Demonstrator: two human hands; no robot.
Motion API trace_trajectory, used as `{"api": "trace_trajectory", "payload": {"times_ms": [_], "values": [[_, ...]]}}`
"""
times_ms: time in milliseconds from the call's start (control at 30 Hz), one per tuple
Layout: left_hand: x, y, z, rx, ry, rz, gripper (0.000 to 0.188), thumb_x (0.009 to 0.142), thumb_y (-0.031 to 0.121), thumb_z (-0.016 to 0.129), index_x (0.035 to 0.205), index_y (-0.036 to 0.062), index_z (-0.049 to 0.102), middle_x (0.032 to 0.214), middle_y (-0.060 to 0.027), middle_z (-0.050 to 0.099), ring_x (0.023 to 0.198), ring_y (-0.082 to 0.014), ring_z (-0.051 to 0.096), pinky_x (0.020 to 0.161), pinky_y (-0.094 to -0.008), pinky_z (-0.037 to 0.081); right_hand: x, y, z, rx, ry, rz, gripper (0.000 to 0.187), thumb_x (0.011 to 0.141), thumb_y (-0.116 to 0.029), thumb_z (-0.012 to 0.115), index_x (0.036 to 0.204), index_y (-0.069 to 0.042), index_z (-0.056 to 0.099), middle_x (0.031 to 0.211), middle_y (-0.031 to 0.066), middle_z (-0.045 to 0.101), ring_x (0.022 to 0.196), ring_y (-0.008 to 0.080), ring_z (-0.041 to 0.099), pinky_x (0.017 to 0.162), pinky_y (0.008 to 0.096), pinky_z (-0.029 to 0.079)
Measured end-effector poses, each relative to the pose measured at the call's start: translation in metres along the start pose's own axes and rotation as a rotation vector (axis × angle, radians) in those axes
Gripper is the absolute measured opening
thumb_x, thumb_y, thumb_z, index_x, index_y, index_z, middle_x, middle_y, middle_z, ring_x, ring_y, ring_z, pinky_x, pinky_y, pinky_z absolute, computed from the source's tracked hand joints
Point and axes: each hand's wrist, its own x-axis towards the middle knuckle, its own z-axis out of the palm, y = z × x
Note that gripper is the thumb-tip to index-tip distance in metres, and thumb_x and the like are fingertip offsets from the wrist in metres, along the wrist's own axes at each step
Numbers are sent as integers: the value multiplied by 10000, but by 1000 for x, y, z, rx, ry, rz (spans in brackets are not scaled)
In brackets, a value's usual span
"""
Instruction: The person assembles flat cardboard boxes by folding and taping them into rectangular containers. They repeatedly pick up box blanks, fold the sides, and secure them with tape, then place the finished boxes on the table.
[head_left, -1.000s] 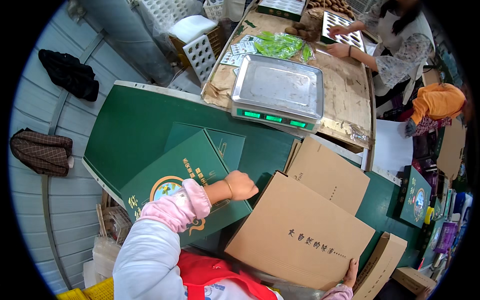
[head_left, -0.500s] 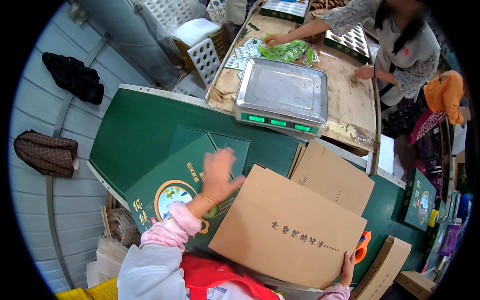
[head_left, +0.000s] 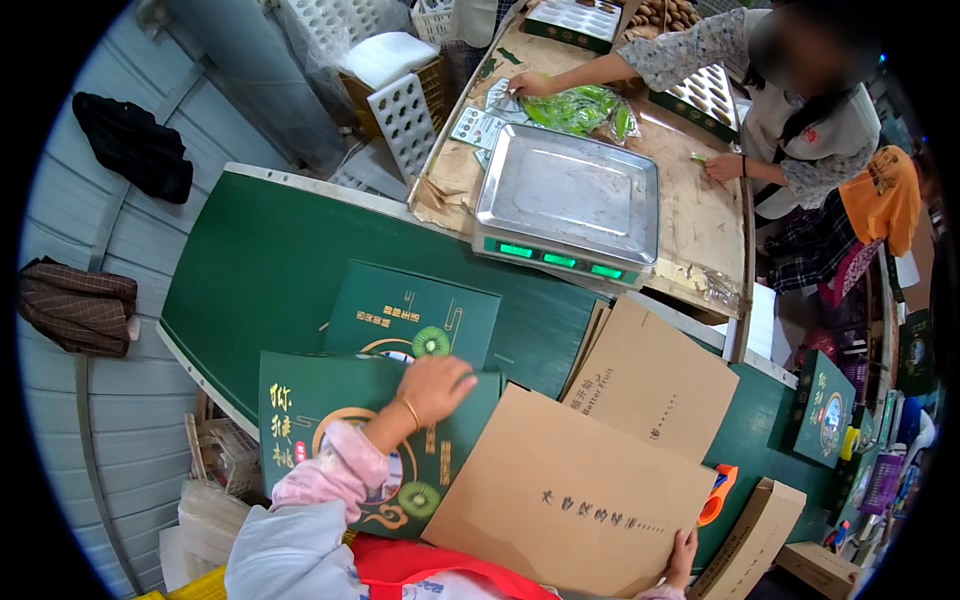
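Note:
A green gift box with a round picture and kiwifruit on its lid lies in front of me, at the left. My left hand rests over its lid near the right end of the far edge, fingers a little bent and apart. Behind it sits a second green gift box, partly covered by the first. To the right is a large flat brown cardboard carton. My right hand grips its near right edge; some of the fingers are hidden underneath.
More brown cartons lie behind. An orange tape dispenser and a narrow carton are at the right. A scale with a steel pan stands ahead on a wooden table, where a co-worker handles cards beside green packets.
The near green box has turned clockwise and come closer to me, uncovering more of the box behind. My left hand has come down onto its lid. The co-worker's hand has shifted left.

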Motion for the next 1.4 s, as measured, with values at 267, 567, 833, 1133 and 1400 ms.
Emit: {"api": "trace_trajectory", "payload": {"times_ms": [267,567,833,1133,1400], "values": [[1,25,1,-8,-8,147,171,842,231,593,767,77,598,736,-63,581,716,-265,553,682,-366,434,-20,35,-26,207,42,65,479,898,-149,550,1315,28,392,1226,116,530,1079,202,518,916,320,421],[17,19,2,-126,-117,107,315,891,296,502,702,63,600,698,-80,608,671,-281,577,652,-393,435,34,-14,-3,80,-33,7,491,862,-153,591,1293,24,436,1213,104,548,1082,201,526,935,318,411],[46,-12,2,-516,-635,100,464,805,423,637,1071,42,653,1057,-156,644,970,-329,613,794,-367,493,53,-23,-4,35,-41,6,513,844,-125,591,1309,16,426,1198,103,564,1075,210,542,934,320,422],[49,15,15,-543,-691,130,393,707,401,755,881,51,713,615,-87,610,522,-176,540,513,-295,412,39,-3,-18,137,-96,28,537,869,-116,587,1345,22,379,1246,114,534,1100,200,531,941,314,419],[-23,-36,-47,40,593,-228,175,782,138,634,938,60,642,1061,-118,624,1022,-304,557,917,-408,401,53,-32,-2,89,-142,41,466,959,-194,466,1381,-34,351,1301,79,488,1154,172,479,963,293,394]]}}
